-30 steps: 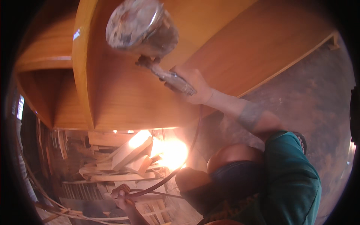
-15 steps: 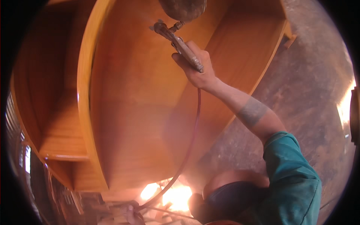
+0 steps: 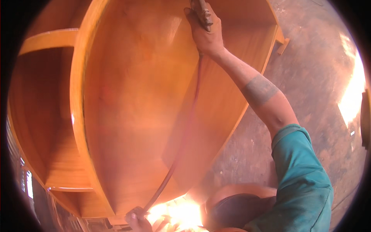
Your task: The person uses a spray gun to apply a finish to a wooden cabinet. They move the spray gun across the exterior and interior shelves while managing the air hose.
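- At twelve o'clock, by the upper edge, the right hand [image 3: 208,36] grips the handle of a metal spray gun [image 3: 201,13], the fingers closed about it; the front of the gun lies out of view.
- From that hand a reddish-brown hose [image 3: 181,150] runs down in a gentle bend toward seven o'clock.
- Near the lower edge, at seven o'clock, the left hand [image 3: 138,221] has its fingers curled shut around the hose; its lower part is cut off.
- Behind gun and hose, from the middle up to twelve, spreads the inside of an orange-brown wooden cabinet [image 3: 133,89], hazy toward the bottom.
- Toward nine o'clock a glossy upright divider [image 3: 78,89] borders that space, with a shelf [image 3: 70,189] beyond it at eight.
- Around two o'clock a small wooden foot [image 3: 283,46] juts out over the stained floor [image 3: 299,73]; a bright patch of light [image 3: 353,94] falls at three.
- Down at four o'clock shows the teal sleeve [image 3: 303,166] of the right arm.
- Close to six, a white glare [image 3: 179,213] hides what lies beneath.
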Tool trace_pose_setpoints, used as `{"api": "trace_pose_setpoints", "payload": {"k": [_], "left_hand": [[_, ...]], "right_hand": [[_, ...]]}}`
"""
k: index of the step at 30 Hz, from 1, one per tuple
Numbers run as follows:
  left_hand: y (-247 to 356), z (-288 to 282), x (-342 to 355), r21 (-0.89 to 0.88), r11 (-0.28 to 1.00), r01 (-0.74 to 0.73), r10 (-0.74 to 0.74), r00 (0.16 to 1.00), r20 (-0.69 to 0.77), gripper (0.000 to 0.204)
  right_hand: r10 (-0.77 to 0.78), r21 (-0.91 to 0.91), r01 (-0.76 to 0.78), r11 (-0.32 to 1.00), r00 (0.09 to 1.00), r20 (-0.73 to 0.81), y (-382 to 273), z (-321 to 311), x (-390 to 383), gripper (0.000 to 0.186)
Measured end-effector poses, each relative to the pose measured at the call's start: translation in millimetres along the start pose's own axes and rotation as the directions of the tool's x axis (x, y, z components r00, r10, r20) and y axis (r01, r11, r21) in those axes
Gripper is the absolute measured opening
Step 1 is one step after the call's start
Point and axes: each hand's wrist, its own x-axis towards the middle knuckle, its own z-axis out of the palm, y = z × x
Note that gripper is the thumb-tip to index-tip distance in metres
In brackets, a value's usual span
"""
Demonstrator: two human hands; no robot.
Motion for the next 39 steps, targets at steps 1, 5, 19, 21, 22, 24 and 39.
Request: {"api": "trace_pose_setpoints", "payload": {"k": [1,5,19,21,22,24,39], "left_hand": [[22.0,24.0,-0.9,-0.060,0.996,-0.065,0.068,0.997,0.044,0.033],[29.5,4.7,-18.5,0.007,0.996,-0.088,0.088,0.995,-0.037,0.035],[24.1,-124.8,-142.5,0.064,0.994,0.088,-0.075,0.982,-0.176,0.038],[22.0,-139.5,-161.5,0.078,0.993,0.085,-0.067,0.975,-0.212,0.038],[22.4,-145.1,-170.1,0.081,0.994,0.073,-0.053,0.973,-0.226,0.039],[23.4,-153.8,-185.6,0.089,0.992,0.092,-0.065,0.962,-0.267,0.039],[27.4,-156.1,-201.1,0.203,0.971,0.127,-0.073,0.965,-0.252,0.035]], "right_hand": [[0.020,0.007,-0.020,1.000,1.000,0.014,-5.1,2.4,-12.1,0.020],[-0.054,0.237,0.007,0.972,0.980,0.191,-6.9,20.6,-104.3,0.023],[-0.056,0.319,-0.397,0.860,0.550,0.834,-108.8,69.4,-380.3,0.024],[-0.077,0.339,-0.441,0.831,0.512,0.855,-121.6,75.8,-410.4,0.024],[-0.109,0.351,-0.442,0.826,0.486,0.867,-126.8,78.7,-424.0,0.024],[-0.141,0.361,-0.453,0.815,0.448,0.883,-137.0,83.2,-451.2,0.023],[-0.111,0.244,-0.577,0.780,0.255,0.961,-134.0,78.5,-472.9,0.025]]}}
